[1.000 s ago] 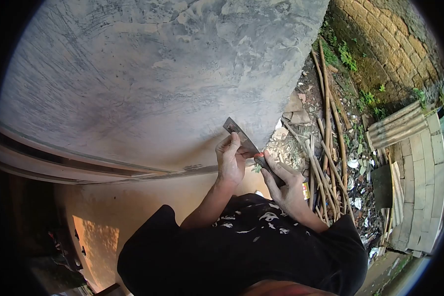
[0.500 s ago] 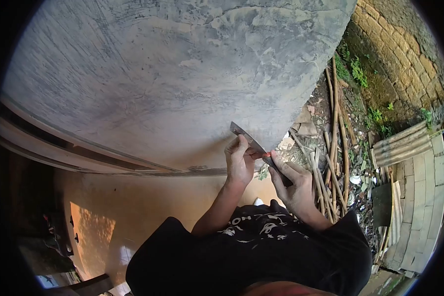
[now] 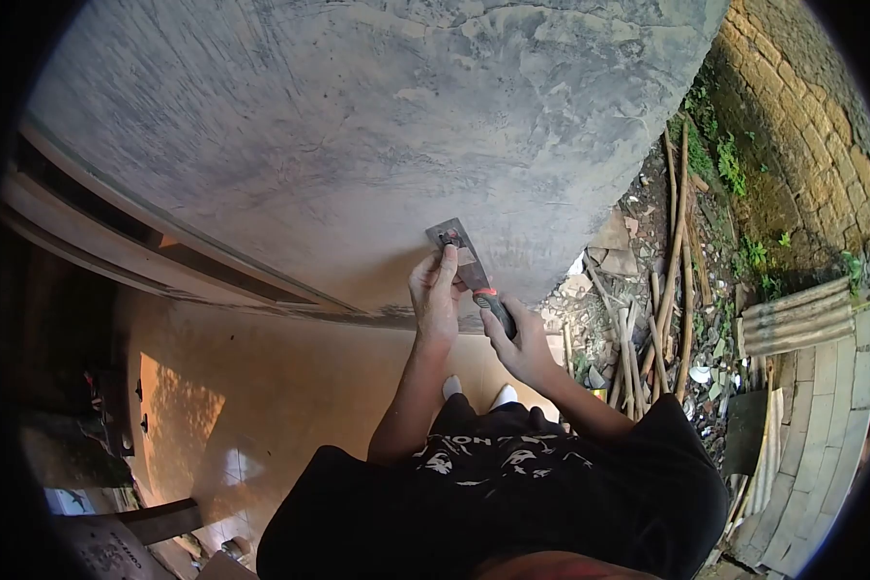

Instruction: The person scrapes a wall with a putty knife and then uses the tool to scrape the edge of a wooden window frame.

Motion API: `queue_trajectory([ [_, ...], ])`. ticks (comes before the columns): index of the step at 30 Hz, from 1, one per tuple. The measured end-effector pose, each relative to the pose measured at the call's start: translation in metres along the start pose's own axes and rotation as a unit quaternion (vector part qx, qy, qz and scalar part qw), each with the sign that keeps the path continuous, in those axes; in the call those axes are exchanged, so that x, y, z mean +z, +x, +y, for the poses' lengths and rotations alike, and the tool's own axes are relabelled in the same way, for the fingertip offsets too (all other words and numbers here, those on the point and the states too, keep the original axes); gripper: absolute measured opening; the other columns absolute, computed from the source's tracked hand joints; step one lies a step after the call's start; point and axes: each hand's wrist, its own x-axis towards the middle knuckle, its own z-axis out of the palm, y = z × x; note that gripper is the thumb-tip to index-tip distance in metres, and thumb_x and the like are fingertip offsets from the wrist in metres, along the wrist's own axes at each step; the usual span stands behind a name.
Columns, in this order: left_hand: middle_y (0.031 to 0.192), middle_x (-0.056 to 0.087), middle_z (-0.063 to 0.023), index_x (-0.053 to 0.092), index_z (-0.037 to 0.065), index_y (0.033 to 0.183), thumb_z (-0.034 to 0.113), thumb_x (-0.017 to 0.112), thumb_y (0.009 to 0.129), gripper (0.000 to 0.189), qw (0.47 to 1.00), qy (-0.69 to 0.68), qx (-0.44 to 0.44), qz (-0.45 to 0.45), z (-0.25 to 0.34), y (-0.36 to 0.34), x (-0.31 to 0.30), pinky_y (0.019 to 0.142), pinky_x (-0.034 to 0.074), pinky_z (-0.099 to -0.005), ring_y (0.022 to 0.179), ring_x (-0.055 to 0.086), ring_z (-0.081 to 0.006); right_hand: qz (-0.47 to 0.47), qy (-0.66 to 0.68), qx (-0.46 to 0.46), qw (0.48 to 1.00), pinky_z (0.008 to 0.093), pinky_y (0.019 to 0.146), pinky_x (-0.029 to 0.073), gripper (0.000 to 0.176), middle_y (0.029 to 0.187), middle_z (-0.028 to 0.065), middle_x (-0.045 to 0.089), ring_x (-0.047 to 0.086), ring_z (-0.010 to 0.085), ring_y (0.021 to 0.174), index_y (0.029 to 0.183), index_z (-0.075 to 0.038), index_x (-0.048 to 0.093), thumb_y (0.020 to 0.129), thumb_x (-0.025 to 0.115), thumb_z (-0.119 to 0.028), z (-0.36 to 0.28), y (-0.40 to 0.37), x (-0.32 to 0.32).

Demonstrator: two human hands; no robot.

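1. The right hand [image 3: 524, 346] grips the black handle [image 3: 494, 311] of a flat, red-collared grey metal scraper [image 3: 476, 277].
2. The left hand [image 3: 433, 302] pinches its blade [image 3: 468, 259] near the tip.
3. From afar, I see it slant between both hands, before a mottled grey plaster wall [image 3: 377, 126].

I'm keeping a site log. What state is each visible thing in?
Scraper: held in both hands
Left hand: pinching the blade
Right hand: closed around the handle
Wall: patchy, streaked grey
Poles: lying in a loose group
Plants: green, leafy
Black shirt: worn
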Motion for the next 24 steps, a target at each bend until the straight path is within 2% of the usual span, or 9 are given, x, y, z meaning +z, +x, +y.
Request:
queue_trajectory([
  [4, 0.087, 0.064, -0.0156, 0.055, -0.002, 0.099, 0.038, 0.035, 0.099, 0.044, 0.988, 0.129, -0.081, -0.001, -0.021, -0.025, -0.026, 0.075, 0.052, -0.0352, 0.085, 0.065, -0.0245, -0.094, 0.286, 0.203, 0.932, 0.0230, 0.039, 0.032, 0.023, 0.062, 0.0011, 0.051, 0.044, 0.0094, 0.041, 0.092, -0.001, 0.053, 0.096, 0.047, -0.023, 0.029, -0.009, 0.030],
  [9, 0.102, 0.061, -0.0217, 0.047, -0.004, 0.115, 0.044, 0.024, 0.099, 0.056, 0.968, 0.125, -0.166, -0.143, -0.065, -0.066, -0.084, 0.086, 0.048, -0.0369, 0.097, 0.062, -0.0304, -0.015, 0.307, 0.158, 0.938, 0.0220, 0.036, 0.028, 0.030, 0.059, -0.0016, 0.042, 0.038, 0.0066, 0.043, 0.083, -0.004, 0.050, 0.099, 0.044, -0.028, 0.030, -0.020, 0.065],
  [11, 0.079, 0.062, -0.0054, 0.057, 0.003, 0.110, 0.044, 0.032, 0.098, 0.049, 0.984, -0.027, -0.176, -0.032, -0.065, -0.069, -0.076, 0.042, 0.042, -0.0197, 0.059, 0.056, -0.0071, 0.033, 0.264, 0.111, 0.958, 0.0207, 0.049, 0.034, 0.027, 0.063, 0.0008, 0.048, 0.047, 0.0070, 0.054, 0.086, -0.004, 0.055, 0.098, 0.045, -0.025, 0.043, -0.020, 0.078],
  [12, 0.081, 0.062, -0.0053, 0.056, 0.004, 0.110, 0.043, 0.032, 0.098, 0.048, 0.963, -0.127, -0.135, -0.197, -0.065, -0.066, -0.102, 0.045, 0.042, -0.0192, 0.061, 0.056, -0.0063, 0.028, 0.275, 0.167, 0.946, 0.0259, 0.063, 0.039, 0.034, 0.068, 0.0038, 0.052, 0.050, 0.0105, 0.068, 0.090, -0.001, 0.058, 0.098, 0.043, -0.031, 0.036, -0.020, 0.079],
  [13, 0.081, 0.062, -0.0053, 0.056, 0.004, 0.110, 0.043, 0.032, 0.098, 0.048, 0.961, -0.125, -0.143, -0.199, -0.077, -0.067, -0.117, 0.045, 0.042, -0.0192, 0.061, 0.056, -0.0063, 0.036, 0.279, 0.169, 0.945, 0.0259, 0.063, 0.039, 0.034, 0.068, 0.0038, 0.052, 0.050, 0.0105, 0.068, 0.090, -0.001, 0.058, 0.098, 0.043, -0.031, 0.038, -0.021, 0.085],
  [15, 0.077, 0.061, -0.0040, 0.057, 0.005, 0.108, 0.043, 0.032, 0.098, 0.046, 0.979, 0.028, -0.197, -0.035, -0.056, -0.056, -0.087, 0.049, 0.042, -0.0184, 0.060, 0.055, -0.0059, 0.143, 0.067, 0.051, 0.986, 0.0330, 0.072, 0.039, 0.042, 0.072, 0.0070, 0.054, 0.049, 0.0151, 0.073, 0.095, 0.002, 0.059, 0.098, 0.040, -0.036, 0.037, -0.016, 0.096],
  [16, 0.094, 0.058, -0.0137, 0.048, 0.002, 0.112, 0.039, 0.027, 0.100, 0.044, 0.968, 0.050, -0.226, -0.098, -0.052, -0.052, -0.104, 0.074, 0.051, -0.0360, 0.085, 0.061, -0.0272, 0.141, 0.113, 0.121, 0.976, 0.0391, 0.079, 0.036, 0.046, 0.074, 0.0113, 0.055, 0.049, 0.0186, 0.077, 0.094, 0.002, 0.059, 0.098, 0.039, -0.039, 0.032, -0.016, 0.101],
  [23, 0.086, 0.058, -0.0114, 0.053, 0.000, 0.100, 0.038, 0.030, 0.100, 0.044, 0.957, 0.143, -0.230, -0.105, -0.033, -0.050, -0.105, 0.072, 0.051, -0.0338, 0.078, 0.061, -0.0255, 0.212, 0.199, 0.142, 0.946, 0.0344, 0.071, 0.042, 0.042, 0.071, 0.0144, 0.055, 0.050, 0.0183, 0.068, 0.092, 0.002, 0.060, 0.096, 0.043, -0.036, 0.023, -0.013, 0.124],
  [24, 0.072, 0.052, -0.0014, 0.058, 0.002, 0.094, 0.038, 0.036, 0.099, 0.042, 0.966, 0.117, -0.208, -0.096, -0.046, -0.046, -0.109, 0.056, 0.038, -0.0264, 0.063, 0.048, -0.0129, 0.216, 0.169, 0.125, 0.954, 0.0329, 0.068, 0.042, 0.042, 0.070, 0.0141, 0.056, 0.050, 0.0179, 0.065, 0.091, 0.003, 0.060, 0.096, 0.043, -0.035, 0.033, -0.012, 0.124],
])
